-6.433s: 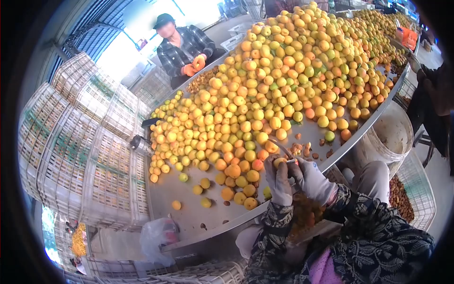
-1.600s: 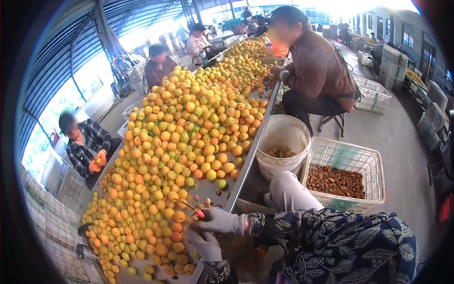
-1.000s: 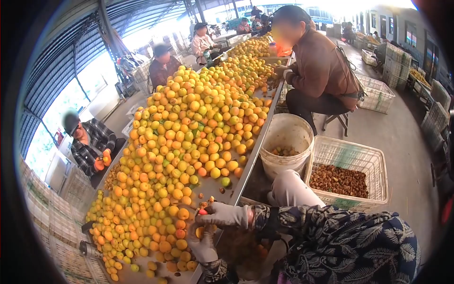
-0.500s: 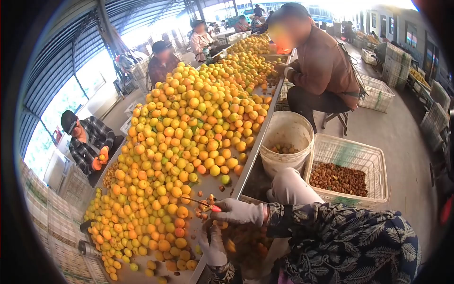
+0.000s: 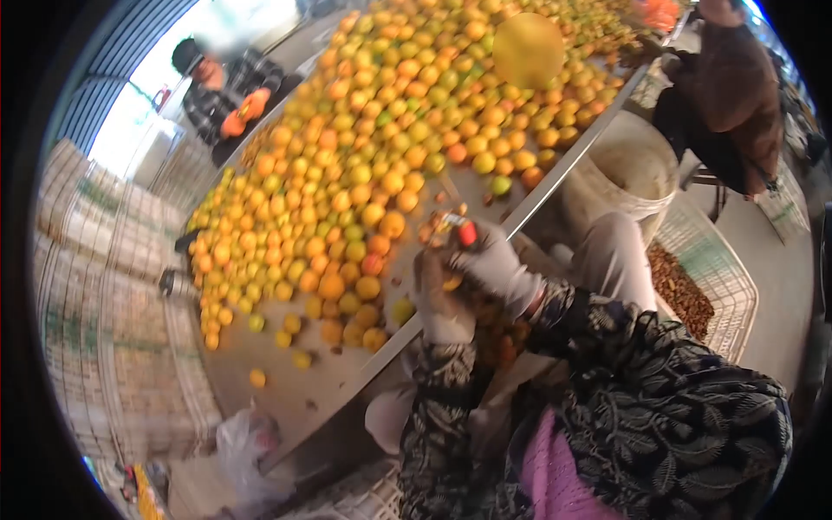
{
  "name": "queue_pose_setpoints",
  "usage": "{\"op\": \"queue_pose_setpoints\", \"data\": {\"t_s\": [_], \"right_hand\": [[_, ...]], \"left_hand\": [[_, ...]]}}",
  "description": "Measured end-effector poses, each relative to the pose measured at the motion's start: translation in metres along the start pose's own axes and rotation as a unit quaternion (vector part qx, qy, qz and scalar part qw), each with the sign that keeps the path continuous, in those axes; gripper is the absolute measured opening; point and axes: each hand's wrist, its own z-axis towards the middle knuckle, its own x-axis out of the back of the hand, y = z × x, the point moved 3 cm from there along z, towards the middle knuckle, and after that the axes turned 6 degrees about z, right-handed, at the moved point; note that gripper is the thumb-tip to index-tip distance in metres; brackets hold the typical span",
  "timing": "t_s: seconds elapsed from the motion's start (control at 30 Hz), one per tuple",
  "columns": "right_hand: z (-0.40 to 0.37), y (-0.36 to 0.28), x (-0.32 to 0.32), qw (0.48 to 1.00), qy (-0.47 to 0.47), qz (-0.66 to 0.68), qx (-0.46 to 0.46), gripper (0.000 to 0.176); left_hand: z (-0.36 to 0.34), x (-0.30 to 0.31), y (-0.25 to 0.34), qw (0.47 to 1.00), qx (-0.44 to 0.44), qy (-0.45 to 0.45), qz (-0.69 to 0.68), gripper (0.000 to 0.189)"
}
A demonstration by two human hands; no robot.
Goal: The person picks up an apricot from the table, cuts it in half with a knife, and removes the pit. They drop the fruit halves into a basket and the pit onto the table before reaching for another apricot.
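Blue slatted roofing (image 5: 113,87) fills the upper left, daylight glaring beneath it, and straight down the left edge we go: pale plastic crates (image 5: 104,295), stacked high, mesh walls outward, probably piled that way to save floor. Just right of them, upper left, a co-worker in plaid (image 5: 227,87) bends toward the far side, orange-gloved hands together. Down at the lower left, a clear plastic bag (image 5: 245,451) hangs by the end of the metal table (image 5: 286,390).

Now the big heap! Apricots (image 5: 381,147) run from the left of the frame to the top, banked on the table, presumably so they lie within arm's reach from either side. Centre frame, the gloved left hand (image 5: 442,305) is at the table's near edge, fingers bent; a bit of orange fruit (image 5: 451,280) shows beside them, but blur hides whether they grip it. Orange scraps (image 5: 431,230) lie just above. The gloved right hand (image 5: 503,270) has its fingers wrapped round a red-handled tool (image 5: 467,232), its thin end pointing up the table, perhaps to aim it away from the body.

Over to the right: a white bucket (image 5: 594,195) against the table, then a crate (image 5: 730,299) of brown pits (image 5: 680,282), both likely placed for easy reach. Upper right, a person in brown (image 5: 737,95) leans in.
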Motion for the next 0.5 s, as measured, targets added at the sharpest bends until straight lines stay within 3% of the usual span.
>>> {"op": "queue_pose_setpoints", "data": {"t_s": [0.03, 0.07, 0.17, 0.2, 0.23, 0.4, 0.47, 0.5], "right_hand": [[0.0, 0.0, -0.004, 1.0, 0.018, 0.001, -0.009, 0.032], [-0.001, -0.001, -0.007, 0.999, 0.038, -0.002, -0.016, 0.035], [0.011, -0.012, -0.007, 0.997, 0.038, 0.057, -0.026, 0.039], [0.017, -0.018, -0.007, 0.993, 0.08, 0.073, -0.04, 0.035], [0.021, -0.031, -0.011, 0.994, 0.064, 0.084, -0.036, 0.031], [0.039, -0.059, -0.044, 0.995, 0.053, 0.083, 0.019, 0.033], [0.04, -0.054, -0.048, 0.999, 0.005, 0.05, 0.023, 0.031], [0.039, -0.051, -0.051, 0.998, 0.007, 0.048, 0.034, 0.031]], "left_hand": [[-0.01, -0.011, 0.01, 0.994, -0.08, 0.054, 0.055, 0.027], [0.0, -0.006, 0.008, 0.997, 0.031, -0.005, -0.069, 0.026], [-0.001, -0.006, 0.021, 0.998, -0.012, 0.054, -0.043, 0.03], [-0.001, -0.005, 0.025, 0.998, 0.017, 0.012, -0.057, 0.032], [-0.002, -0.005, 0.027, 0.996, 0.048, -0.031, -0.071, 0.034], [-0.003, -0.012, 0.031, 0.997, 0.057, 0.016, -0.045, 0.036], [0.001, -0.008, 0.025, 0.997, 0.054, 0.027, -0.044, 0.034], [0.008, -0.001, 0.019, 1.0, 0.018, 0.016, 0.007, 0.033]]}}
